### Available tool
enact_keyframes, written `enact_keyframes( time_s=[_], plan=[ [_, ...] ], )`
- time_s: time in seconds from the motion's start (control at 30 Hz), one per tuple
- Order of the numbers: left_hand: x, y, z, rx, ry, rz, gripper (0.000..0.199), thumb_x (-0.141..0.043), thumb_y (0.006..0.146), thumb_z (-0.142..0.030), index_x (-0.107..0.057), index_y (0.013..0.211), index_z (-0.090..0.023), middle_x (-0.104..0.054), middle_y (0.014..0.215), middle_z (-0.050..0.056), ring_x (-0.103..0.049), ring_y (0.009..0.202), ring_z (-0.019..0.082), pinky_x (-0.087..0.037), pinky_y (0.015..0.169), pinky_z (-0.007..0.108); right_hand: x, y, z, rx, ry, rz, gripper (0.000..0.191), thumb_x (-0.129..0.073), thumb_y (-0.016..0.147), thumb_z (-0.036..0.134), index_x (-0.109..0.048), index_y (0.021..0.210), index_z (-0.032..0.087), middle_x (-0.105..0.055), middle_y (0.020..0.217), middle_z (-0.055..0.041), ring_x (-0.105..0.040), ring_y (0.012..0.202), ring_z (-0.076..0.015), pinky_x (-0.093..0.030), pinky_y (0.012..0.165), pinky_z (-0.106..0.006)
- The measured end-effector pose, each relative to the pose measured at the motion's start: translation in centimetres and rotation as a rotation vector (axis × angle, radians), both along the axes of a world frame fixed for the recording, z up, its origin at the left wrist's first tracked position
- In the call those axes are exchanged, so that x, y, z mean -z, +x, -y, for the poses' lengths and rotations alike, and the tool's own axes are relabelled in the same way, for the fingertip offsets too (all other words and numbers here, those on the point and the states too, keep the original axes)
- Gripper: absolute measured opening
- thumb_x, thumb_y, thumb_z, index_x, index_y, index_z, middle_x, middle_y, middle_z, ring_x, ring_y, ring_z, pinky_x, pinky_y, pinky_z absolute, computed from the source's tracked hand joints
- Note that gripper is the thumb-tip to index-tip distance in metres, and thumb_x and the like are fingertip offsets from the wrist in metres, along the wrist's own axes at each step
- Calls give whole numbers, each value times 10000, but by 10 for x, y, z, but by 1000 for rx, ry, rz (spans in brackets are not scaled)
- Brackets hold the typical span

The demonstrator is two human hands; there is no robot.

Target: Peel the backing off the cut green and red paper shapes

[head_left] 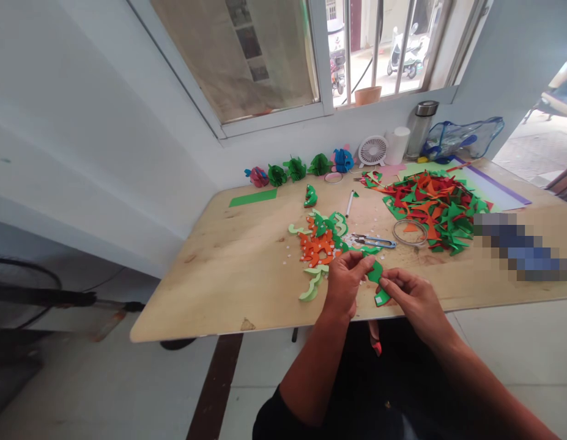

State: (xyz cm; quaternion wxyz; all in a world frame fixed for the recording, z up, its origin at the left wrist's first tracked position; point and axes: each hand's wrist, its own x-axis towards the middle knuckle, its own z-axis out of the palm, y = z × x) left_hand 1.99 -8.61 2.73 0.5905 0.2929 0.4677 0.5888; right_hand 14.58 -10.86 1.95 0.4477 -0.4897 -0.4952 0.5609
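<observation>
Black clothing [384,391] fills the bottom edge, and two bare forearms reach forward from it over a pale wooden table [210,269]. Near the table's front edge, both hands hold a wavy green strip [376,271] with a small white square on its lower end. The left hand [346,282] pinches its upper part between thumb and fingers; the right hand [414,292] has thumb and fingers closed on its lower part. The hands are apart, with the strip between them.

Just beyond the left hand lie bright orange curved cutouts [317,245] dotted with white squares, among pale green wavy strips [311,289]. Blue-handled metal snips [377,241] rest beyond the hands, near a thin pale ring [409,244]. To the right is a large heap of red, orange and green scraps [437,205]. Along the wall stand five folded ornaments [320,164], pink-and-blue, green and blue, then a small round white fan [373,150] and a clear bottle with a metallic lid [418,134], below a barred window [375,43].
</observation>
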Motion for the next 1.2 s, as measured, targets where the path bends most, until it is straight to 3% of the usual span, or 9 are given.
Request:
enact_keyframes(
  time_s=[0.33, 0.53, 0.73, 0.9, 1.2],
  plan=[
    [3, 1, -2, -19, -14, 104, 281, -753, 571, -305, -511, 561, -161, -527, 503, -53, -491, 489, 73, -362, 537, 215, 5, -1, 1, -24, -26, -7, 318, -706, 697, 484, -653, 720, 171, -613, 627, -3, -544, 542, -121, -473, 512, -227],
    [3, -3, 1, 84, -23, 27, 293, -732, 622, -409, -627, 706, -149, -606, 605, -1, -520, 541, 91, -354, 516, 212, 4, -1, 0, -11, -38, -15, 323, -701, 697, 487, -645, 723, 169, -601, 607, 0, -540, 523, -121, -467, 503, -233],
    [4, 0, -4, -8, 35, -52, 302, -716, 646, -418, -590, 578, -153, -555, 530, -16, -478, 506, 77, -368, 521, 212, 6, 0, -1, -9, -46, -31, 325, -711, 685, 493, -645, 709, 176, -619, 604, -6, -553, 522, -131, -465, 500, -239],
    [6, -3, -1, 102, -19, 23, 388, -713, 646, -493, -664, 805, -143, -618, 652, 15, -531, 555, 90, -367, 476, 191, 3, -1, -6, 53, -33, -70, 310, -721, 680, 477, -647, 706, 178, -643, 629, -3, -565, 546, -130, -454, 514, -229],
    [17, -3, 20, 60, -10, -84, 192, -717, 645, -297, -688, 763, -148, -672, 716, 40, -580, 607, 117, -414, 494, 203, 8, -4, -17, 88, 72, -42, 260, -688, 719, 458, -654, 754, 202, -669, 699, -12, -607, 675, -176, -465, 617, -268]
  ],
)
